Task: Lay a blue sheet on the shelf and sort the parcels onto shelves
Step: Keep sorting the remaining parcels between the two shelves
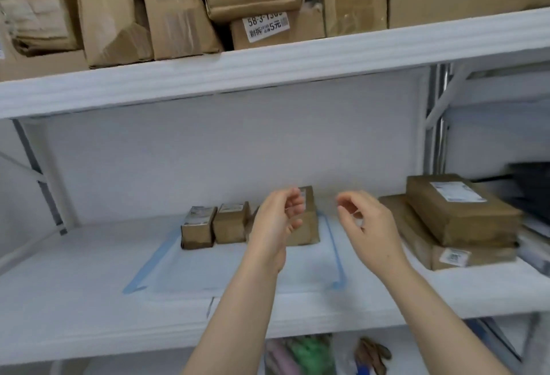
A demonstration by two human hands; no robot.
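White metal shelving fills the view, with a row of worn cardboard boxes crowding the upper shelf. On the middle shelf below lies the blue sheet, pale with darker blue borders, flat and roughly centred.

Two small parcels stand at the back of the sheet, the left small parcel and the second small parcel just beside it. Next along is a taller parcel, partly hidden by the person's left hand. That hand hovers in front of it, fingers loosely curled, holding nothing. The right hand floats near it, just past the sheet's right border, fingers also slackly bent and empty. Further right, off the sheet, two larger flat parcels sit stacked, the top flat parcel on the lower flat parcel.

The step appears to be lining parcels up on the sheet. To do it well, I would set each one down upright, snug against its neighbour, label forward, lowering rather than sliding so the thin sheet does not wrinkle or creep.
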